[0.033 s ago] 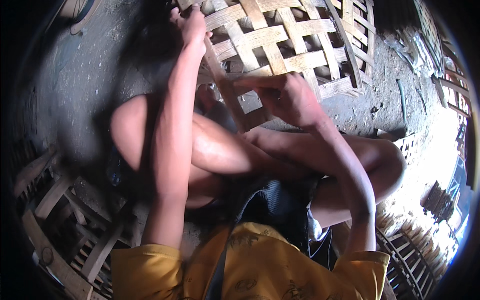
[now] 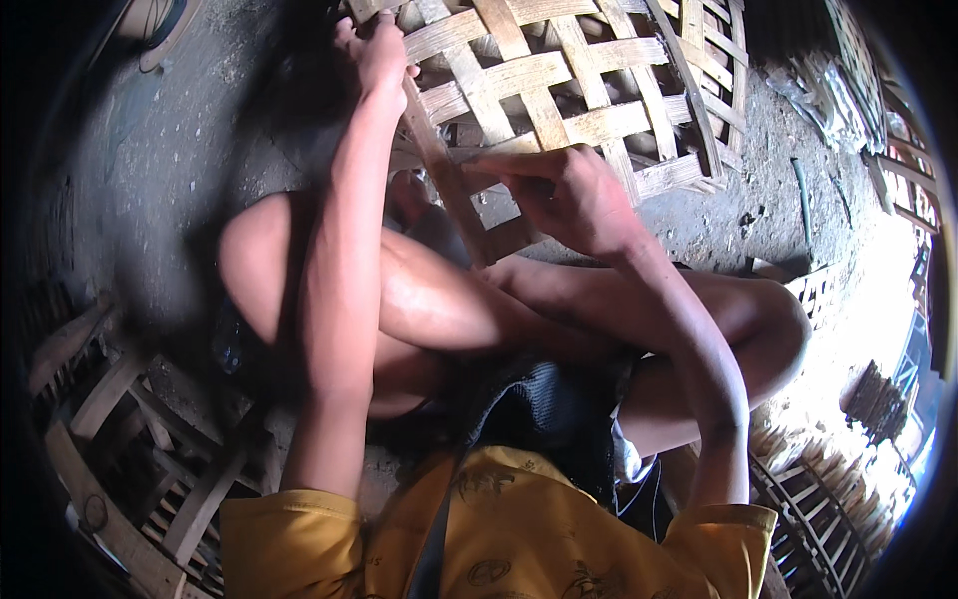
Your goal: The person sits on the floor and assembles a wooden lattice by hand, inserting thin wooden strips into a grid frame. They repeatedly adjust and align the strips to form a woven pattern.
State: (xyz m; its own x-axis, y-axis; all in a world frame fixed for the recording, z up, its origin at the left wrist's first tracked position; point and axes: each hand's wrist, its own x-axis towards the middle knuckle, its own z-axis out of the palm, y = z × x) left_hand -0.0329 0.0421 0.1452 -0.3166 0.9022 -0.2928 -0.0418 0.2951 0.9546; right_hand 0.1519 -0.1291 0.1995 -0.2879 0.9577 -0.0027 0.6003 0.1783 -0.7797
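Observation:
A half-woven lattice of flat bamboo strips (image 2: 589, 70) lies on the ground in front of my bent knees. My left hand (image 2: 374, 55) is closed around the upper end of a long slanting strip (image 2: 449, 185) at the lattice's left edge. Lower down, my right hand (image 2: 574, 195) pinches a horizontal strip (image 2: 499, 160) where it crosses the slanting one, fingers pressed on the weave. Both forearms reach up from the lower edge over my bare legs.
Dusty dark ground (image 2: 150, 180) lies to the left. Other bamboo frames (image 2: 110, 449) sit at the lower left, and another lattice piece (image 2: 823, 514) at the lower right. A bundle of cut strips (image 2: 878, 399) stands at the right, and loose sticks (image 2: 828, 90) at the upper right.

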